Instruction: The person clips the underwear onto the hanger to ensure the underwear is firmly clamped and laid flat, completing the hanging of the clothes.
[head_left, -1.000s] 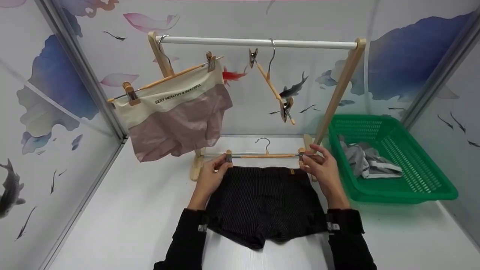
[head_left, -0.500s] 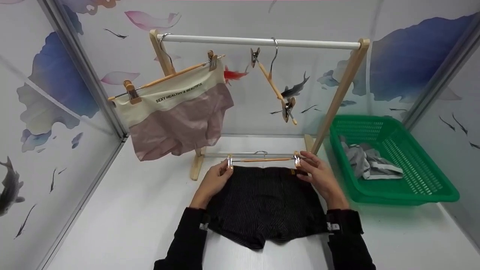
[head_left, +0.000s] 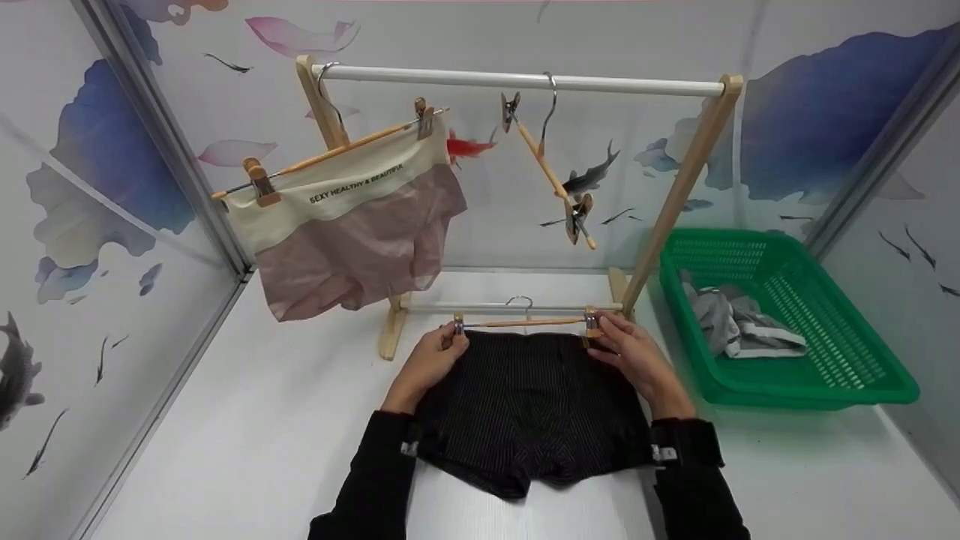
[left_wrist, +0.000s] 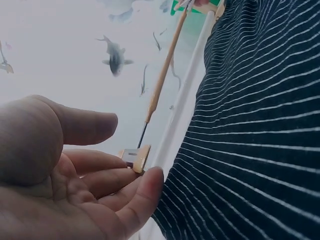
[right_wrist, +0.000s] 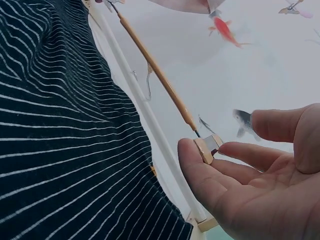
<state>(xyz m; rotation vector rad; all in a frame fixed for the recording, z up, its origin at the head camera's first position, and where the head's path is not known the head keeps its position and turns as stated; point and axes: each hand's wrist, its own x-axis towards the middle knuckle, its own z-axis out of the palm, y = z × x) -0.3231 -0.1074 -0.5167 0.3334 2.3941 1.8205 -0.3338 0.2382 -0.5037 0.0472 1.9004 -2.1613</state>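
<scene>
From the head view, here are the shorts [head_left: 532,405], laid flat on the table [head_left: 285,420], waistband [head_left: 525,337] away from the person, legs [head_left: 480,469] toward them, and the hanger [head_left: 502,324] right along the waistband! The left hand [head_left: 424,367] pinches the left clip [head_left: 459,322], the right hand [head_left: 641,360] the right clip [head_left: 592,321]. The step looks like meeting cloth with clips, and the sound play is symmetry: match both clips to the band's corners, squeeze together, let the fabric slip well between the jaws, and leave no slack in the middle. The hanger's long axis runs left to right, nearly level, its hook [head_left: 521,297] pointing away, close by the rack's lower bar [head_left: 487,307]. Over to the left wrist: fingertips on the clip, thumb clear of it, the hanger climbing steeply up and rightward; no cloth shows in the jaws, so the clip probably needs to come nearer the edge. And the right wrist: clip held at the fingertips, thumb again away, hanger slanting down to the right, waistband just beside; how hard either hand squeezes, I can't tell.
</scene>
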